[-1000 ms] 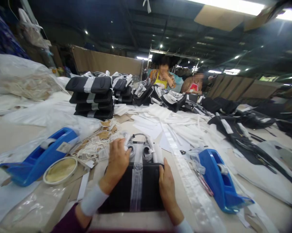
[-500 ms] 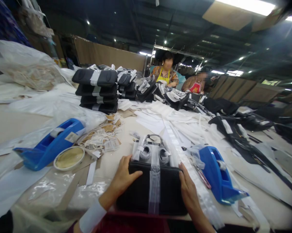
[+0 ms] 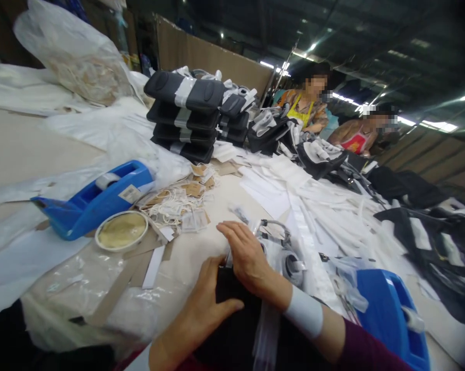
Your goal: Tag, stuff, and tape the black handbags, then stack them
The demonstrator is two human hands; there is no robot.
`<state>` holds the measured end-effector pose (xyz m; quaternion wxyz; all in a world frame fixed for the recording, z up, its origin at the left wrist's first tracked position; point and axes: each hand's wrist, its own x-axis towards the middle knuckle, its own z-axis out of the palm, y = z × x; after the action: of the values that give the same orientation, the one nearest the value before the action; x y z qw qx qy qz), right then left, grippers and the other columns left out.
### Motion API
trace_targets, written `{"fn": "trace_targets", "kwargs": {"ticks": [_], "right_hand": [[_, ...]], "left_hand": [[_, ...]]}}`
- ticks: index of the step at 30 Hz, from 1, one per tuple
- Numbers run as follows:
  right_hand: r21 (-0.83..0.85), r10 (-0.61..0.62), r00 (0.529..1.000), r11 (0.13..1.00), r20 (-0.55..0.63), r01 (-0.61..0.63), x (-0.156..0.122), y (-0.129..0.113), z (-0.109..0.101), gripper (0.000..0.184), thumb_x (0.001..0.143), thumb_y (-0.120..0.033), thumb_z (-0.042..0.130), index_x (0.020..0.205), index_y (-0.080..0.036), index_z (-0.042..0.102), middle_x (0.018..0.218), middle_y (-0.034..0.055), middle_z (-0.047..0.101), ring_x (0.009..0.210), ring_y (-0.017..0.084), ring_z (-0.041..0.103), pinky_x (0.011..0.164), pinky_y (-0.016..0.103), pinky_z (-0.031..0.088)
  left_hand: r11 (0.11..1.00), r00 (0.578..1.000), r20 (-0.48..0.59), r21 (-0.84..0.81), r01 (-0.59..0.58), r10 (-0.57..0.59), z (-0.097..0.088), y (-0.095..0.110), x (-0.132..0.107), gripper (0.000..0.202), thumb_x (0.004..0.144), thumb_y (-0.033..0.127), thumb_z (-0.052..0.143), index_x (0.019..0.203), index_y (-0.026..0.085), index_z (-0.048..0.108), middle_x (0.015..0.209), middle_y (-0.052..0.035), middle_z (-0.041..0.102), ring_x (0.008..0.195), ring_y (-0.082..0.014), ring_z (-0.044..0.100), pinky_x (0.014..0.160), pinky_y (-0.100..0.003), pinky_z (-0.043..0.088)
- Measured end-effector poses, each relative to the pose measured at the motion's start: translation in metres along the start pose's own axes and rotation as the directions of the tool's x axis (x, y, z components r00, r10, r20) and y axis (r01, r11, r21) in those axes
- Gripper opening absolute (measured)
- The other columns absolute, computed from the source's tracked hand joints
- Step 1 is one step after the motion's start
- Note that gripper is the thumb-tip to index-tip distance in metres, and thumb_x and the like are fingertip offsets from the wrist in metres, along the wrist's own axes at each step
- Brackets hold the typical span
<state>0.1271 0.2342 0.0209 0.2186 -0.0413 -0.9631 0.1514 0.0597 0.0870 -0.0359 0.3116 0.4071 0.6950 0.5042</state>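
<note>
A black handbag (image 3: 232, 337) stands at the table's front edge, close to my body, with a clear plastic strip (image 3: 268, 335) running down its front. Its grey handle (image 3: 278, 226) and wrapped rolls (image 3: 292, 265) show at the top. My left hand (image 3: 207, 306) grips the bag's left side, thumb on the front face and fingers behind the edge. Across the top left of the bag lies my right hand (image 3: 247, 257), its fingers stretched out; what its palm touches is hidden.
Blue tape dispensers stand left (image 3: 101, 198) and right (image 3: 390, 314). Near the left one are a round tub (image 3: 121, 230) and stringed tags (image 3: 182, 203). Behind are stacked black bags (image 3: 186, 111) and white sheets (image 3: 267, 190). Two people work across the table.
My right hand has left the bag's right side and crossed to its top left. My left hand stays on the left edge. The view has turned and tilted.
</note>
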Motion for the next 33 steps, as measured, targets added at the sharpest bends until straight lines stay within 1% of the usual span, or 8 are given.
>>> {"fn": "trace_targets", "kwargs": {"ticks": [3, 7, 11, 14, 19, 25, 30, 33], "right_hand": [[0.049, -0.022, 0.993, 0.999, 0.119, 0.016, -0.001, 0.007, 0.013, 0.035, 0.094, -0.010, 0.035, 0.125, -0.015, 0.050, 0.102, 0.0097, 0.067, 0.097, 0.021, 0.059, 0.102, 0.044, 0.041], [0.049, -0.052, 0.974, 0.998, 0.218, 0.042, -0.010, 0.010, 0.009, 0.025, 0.097, -0.019, 0.040, 0.118, -0.017, 0.054, 0.085, 0.0032, 0.067, 0.082, 0.016, 0.060, 0.111, 0.047, 0.029], [0.058, -0.082, 0.947, 0.996, 0.311, 0.067, -0.008, 0.005, 0.002, 0.023, 0.099, -0.028, 0.038, 0.097, -0.019, 0.060, 0.080, 0.0013, 0.063, 0.083, 0.016, 0.058, 0.116, 0.048, 0.020], [0.057, -0.103, 0.926, 0.994, 0.363, 0.089, -0.007, 0.002, 0.001, 0.027, 0.098, -0.028, 0.038, 0.083, -0.020, 0.059, 0.077, 0.0005, 0.060, 0.082, 0.016, 0.055, 0.117, 0.049, 0.016], [0.049, -0.101, 0.903, 0.995, 0.417, 0.089, -0.006, 0.001, -0.002, 0.028, 0.098, -0.026, 0.037, 0.079, -0.020, 0.056, 0.078, 0.0000, 0.056, 0.082, 0.016, 0.050, 0.117, 0.049, 0.016], [0.079, -0.099, 0.889, 0.994, 0.447, 0.071, -0.004, -0.003, -0.006, 0.026, 0.098, -0.023, 0.032, 0.080, -0.020, 0.050, 0.080, -0.0007, 0.055, 0.084, 0.016, 0.050, 0.117, 0.052, 0.012], [0.058, -0.071, 0.877, 0.997, 0.476, 0.050, -0.004, -0.004, -0.005, 0.024, 0.098, -0.025, 0.034, 0.082, -0.020, 0.052, 0.081, -0.0002, 0.055, 0.085, 0.017, 0.050, 0.117, 0.052, 0.009], [0.043, -0.067, 0.881, 0.998, 0.469, 0.053, -0.003, -0.005, -0.005, 0.028, 0.098, -0.029, 0.036, 0.078, -0.021, 0.053, 0.079, -0.0003, 0.055, 0.086, 0.017, 0.050, 0.118, 0.051, 0.009]], "left_hand": [[0.993, 0.993, 0.027, -0.039, 0.114, -0.113, -0.012, -0.006, -0.021, 0.071, 0.064, 0.022, 0.070, 0.130, 0.026, 0.044, 0.130, -0.0104, 0.053, 0.121, -0.0313, 0.049, 0.106, -0.049, 0.040], [0.977, 0.976, 0.111, -0.084, 0.198, -0.189, -0.022, -0.001, -0.039, 0.059, 0.066, 0.013, 0.057, 0.124, 0.023, 0.051, 0.121, -0.0075, 0.057, 0.113, -0.0255, 0.054, 0.098, -0.039, 0.046], [0.983, 0.981, 0.139, -0.105, 0.153, -0.137, -0.020, 0.000, -0.045, 0.054, 0.069, 0.013, 0.056, 0.123, 0.020, 0.053, 0.124, -0.0094, 0.055, 0.117, -0.0248, 0.052, 0.101, -0.036, 0.045], [0.989, 0.989, 0.104, -0.096, 0.114, -0.104, -0.016, -0.005, -0.051, 0.055, 0.075, 0.013, 0.053, 0.129, 0.022, 0.050, 0.129, -0.0086, 0.053, 0.122, -0.0242, 0.050, 0.103, -0.035, 0.044], [0.991, 1.000, 0.030, -0.132, 0.011, -0.007, -0.011, -0.013, -0.060, 0.061, 0.076, 0.008, 0.050, 0.134, 0.028, 0.044, 0.133, -0.0048, 0.053, 0.125, -0.0219, 0.050, 0.106, -0.031, 0.042], [0.970, 0.998, 0.049, -0.240, -0.032, 0.045, -0.004, -0.024, -0.062, 0.070, 0.073, 0.002, 0.049, 0.136, 0.030, 0.040, 0.137, -0.0050, 0.048, 0.129, -0.0220, 0.045, 0.112, -0.034, 0.036], [0.841, 1.000, 0.023, -0.541, 0.012, 0.001, 0.004, -0.029, -0.058, 0.062, 0.077, 0.013, 0.055, 0.137, 0.024, 0.041, 0.138, -0.0113, 0.043, 0.131, -0.0276, 0.043, 0.108, -0.041, 0.040], [0.729, 0.989, 0.116, -0.669, 0.145, -0.091, 0.004, -0.035, -0.052, 0.069, 0.078, 0.026, 0.065, 0.141, 0.024, 0.035, 0.141, -0.0140, 0.043, 0.131, -0.0297, 0.045, 0.108, -0.045, 0.040]]}}
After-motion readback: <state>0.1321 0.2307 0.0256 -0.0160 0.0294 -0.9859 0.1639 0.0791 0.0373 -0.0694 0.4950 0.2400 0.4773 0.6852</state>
